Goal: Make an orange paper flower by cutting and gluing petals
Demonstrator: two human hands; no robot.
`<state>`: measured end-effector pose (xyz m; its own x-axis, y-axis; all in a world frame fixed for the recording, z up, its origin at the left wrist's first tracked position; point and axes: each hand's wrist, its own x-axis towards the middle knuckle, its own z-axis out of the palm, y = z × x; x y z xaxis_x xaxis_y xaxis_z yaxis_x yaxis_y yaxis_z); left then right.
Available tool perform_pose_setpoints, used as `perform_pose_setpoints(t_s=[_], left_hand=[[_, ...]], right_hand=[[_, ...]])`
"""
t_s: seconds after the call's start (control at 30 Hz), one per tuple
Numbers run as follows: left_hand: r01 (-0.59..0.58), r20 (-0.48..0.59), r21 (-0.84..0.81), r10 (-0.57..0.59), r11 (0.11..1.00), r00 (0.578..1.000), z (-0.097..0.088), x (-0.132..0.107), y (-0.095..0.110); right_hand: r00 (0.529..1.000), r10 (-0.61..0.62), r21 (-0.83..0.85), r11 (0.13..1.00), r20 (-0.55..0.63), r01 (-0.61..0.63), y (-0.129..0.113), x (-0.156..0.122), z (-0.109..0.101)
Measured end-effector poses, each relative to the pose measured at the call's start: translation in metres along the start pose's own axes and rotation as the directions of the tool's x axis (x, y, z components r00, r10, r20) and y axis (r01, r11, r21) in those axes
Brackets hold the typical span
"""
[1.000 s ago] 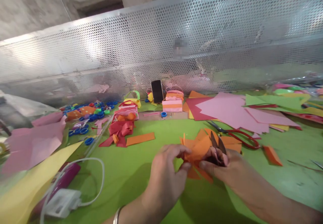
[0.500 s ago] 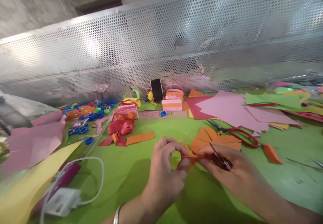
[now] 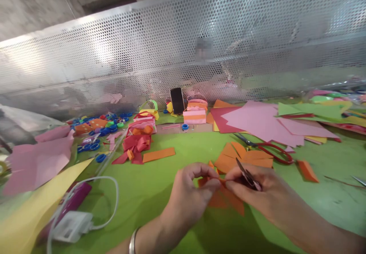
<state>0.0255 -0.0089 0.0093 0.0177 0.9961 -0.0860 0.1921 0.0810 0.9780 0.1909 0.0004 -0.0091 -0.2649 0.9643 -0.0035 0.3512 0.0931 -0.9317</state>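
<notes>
A piece of orange paper (image 3: 224, 200) is pinched between both hands above the green table, its lower part hanging down with pointed edges. My left hand (image 3: 190, 195), with a silver bangle at the wrist, grips it between thumb and fingers. Close beside it, my right hand (image 3: 263, 187) pinches the same paper near its top. A dark, pointed metal tool with a pinkish end (image 3: 248, 174) is tucked in the right hand; its exact kind is unclear. Just behind the hands lie orange paper petals (image 3: 231, 156). Red-handled scissors (image 3: 276, 153) rest beyond the right hand.
An orange strip (image 3: 158, 155) and crumpled red paper (image 3: 137, 147) lie left of centre. A white charger (image 3: 73, 225) with a looped cable sits front left. Pink sheets (image 3: 257, 120) spread at back right. A phone (image 3: 177, 100) leans near the perforated metal screen (image 3: 160, 55).
The orange paper has turned from nearly edge-on to showing its face downward. My left fingertips have moved right, closer to my right hand. The tool stays in the right hand.
</notes>
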Motion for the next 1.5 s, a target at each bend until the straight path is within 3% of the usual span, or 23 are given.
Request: perform_pose_setpoints(t_s=[0.2,0.37,0.5,0.67,0.87,1.17,1.5], left_hand=[[0.153,0.045,-0.145,-0.148,0.978,0.988,0.001,0.001,-0.004],[0.088,0.029,-0.171,-0.084,0.981,0.996,-0.004,0.002,-0.002],[0.043,-0.022,-0.095,-0.045,0.995,0.999,-0.007,0.003,-0.001],[-0.07,-0.058,0.023,0.072,0.997,0.996,-0.007,0.003,0.0],[-0.096,-0.023,0.039,0.097,0.995,0.995,-0.005,0.001,0.002],[-0.035,-0.052,-0.166,0.027,0.986,0.998,-0.005,0.002,-0.006],[-0.028,-0.068,-0.135,0.019,0.99,0.998,-0.005,0.003,-0.006]], right_hand=[[0.999,0.028,0.044,0.999,0.022,-0.029,-0.005,0.001,-0.003],[0.995,-0.031,0.003,1.0,0.091,0.031,0.0,0.01,-0.017],[0.991,-0.086,-0.098,0.991,0.1,0.096,0.006,0.011,-0.026],[0.977,-0.164,-0.17,0.968,0.139,0.187,0.009,0.008,-0.026],[0.966,-0.204,-0.209,0.949,0.16,0.235,0.006,0.006,-0.023],[0.983,-0.155,-0.205,0.964,0.096,0.172,0.007,0.006,-0.02],[0.988,-0.122,-0.096,0.987,0.094,0.131,0.01,0.006,-0.016]])
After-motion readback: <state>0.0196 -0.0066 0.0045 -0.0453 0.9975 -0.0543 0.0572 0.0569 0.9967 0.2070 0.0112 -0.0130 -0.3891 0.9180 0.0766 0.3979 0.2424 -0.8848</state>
